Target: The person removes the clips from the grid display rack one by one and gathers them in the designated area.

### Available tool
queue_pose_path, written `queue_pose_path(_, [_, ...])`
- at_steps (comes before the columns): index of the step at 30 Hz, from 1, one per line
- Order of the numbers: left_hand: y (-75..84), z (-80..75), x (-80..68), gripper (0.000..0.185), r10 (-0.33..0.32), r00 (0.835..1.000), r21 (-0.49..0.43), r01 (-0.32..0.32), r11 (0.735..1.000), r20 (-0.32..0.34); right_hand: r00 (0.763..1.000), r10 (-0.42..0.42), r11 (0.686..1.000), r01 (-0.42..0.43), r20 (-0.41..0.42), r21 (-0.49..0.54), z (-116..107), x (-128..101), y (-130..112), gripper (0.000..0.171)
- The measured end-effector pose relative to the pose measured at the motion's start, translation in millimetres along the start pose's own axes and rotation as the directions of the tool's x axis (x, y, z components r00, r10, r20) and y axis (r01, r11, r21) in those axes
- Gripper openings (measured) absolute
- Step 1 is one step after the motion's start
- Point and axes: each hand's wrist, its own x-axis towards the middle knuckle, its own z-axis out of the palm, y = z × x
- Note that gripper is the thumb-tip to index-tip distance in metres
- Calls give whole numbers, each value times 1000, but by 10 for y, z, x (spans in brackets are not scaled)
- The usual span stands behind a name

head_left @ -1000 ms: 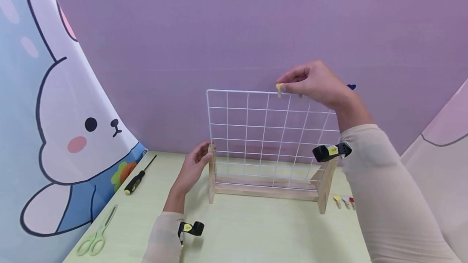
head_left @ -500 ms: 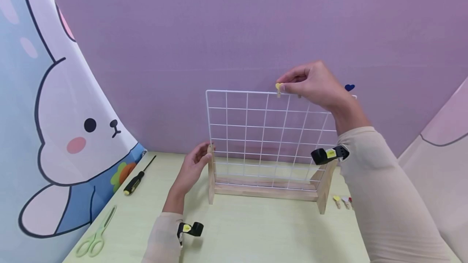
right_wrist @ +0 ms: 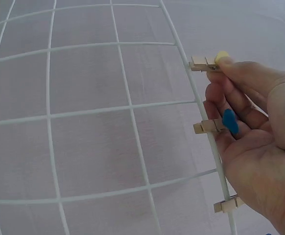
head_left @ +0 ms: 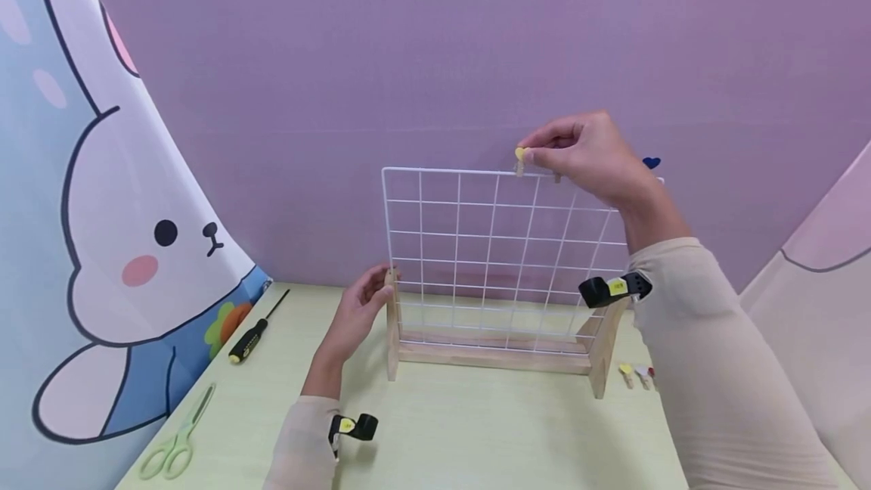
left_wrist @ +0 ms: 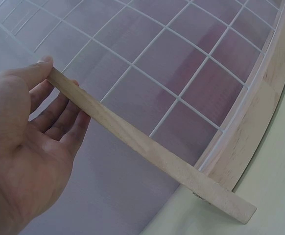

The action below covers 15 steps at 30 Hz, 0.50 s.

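A white wire grid (head_left: 476,234) stands upright in a wooden stand (head_left: 497,356). My left hand (head_left: 358,311) grips the top of the stand's left post (left_wrist: 142,144), thumb on one side and fingers on the other. At the grid's top wire, my right hand (head_left: 581,153) pinches a small clothespin with a yellow heart (right_wrist: 206,62) between thumb and finger; its wooden tip is at the wire. Beside it, a clothespin with a blue heart (right_wrist: 216,126) sits on the same wire under my palm. Another clothespin (right_wrist: 228,204) is partly covered by the hand.
A dark blue heart (head_left: 651,162) shows at the grid's right end. Several heart clothespins (head_left: 643,376) lie on the table right of the stand, partly behind my sleeve. A screwdriver (head_left: 250,339) and green scissors (head_left: 178,445) lie on the left. A purple cloth (head_left: 408,59) hangs behind.
My right hand has lifted the yellow-heart clothespin slightly upward at the top wire. The left hand keeps its hold on the post.
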Motion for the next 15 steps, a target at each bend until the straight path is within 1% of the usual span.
queue_pose_path(4, [0, 14, -2, 47, -2, 1000, -5, 2, 1000, -2, 1000, 8, 1000, -8, 12, 21, -15, -5, -15, 22])
queue_pose_path(7, [-8, 23, 0, 49, 4, 1000, -15, -3, 1000, 10, 1000, -2, 998, 2, 6, 68, -27, -9, -24, 22])
queue_pose_path(11, [-15, 28, 19, 51, 12, 1000, -16, -12, 1000, 16, 998, -51, 989, 55, -29, 135, -64, -23, -39, 23])
queue_pose_path(15, [-24, 27, 30, 51, 10, 1000, -5, -10, 1000, 10, 994, -91, 985, 98, -55, 142, -116, -61, -55, 26])
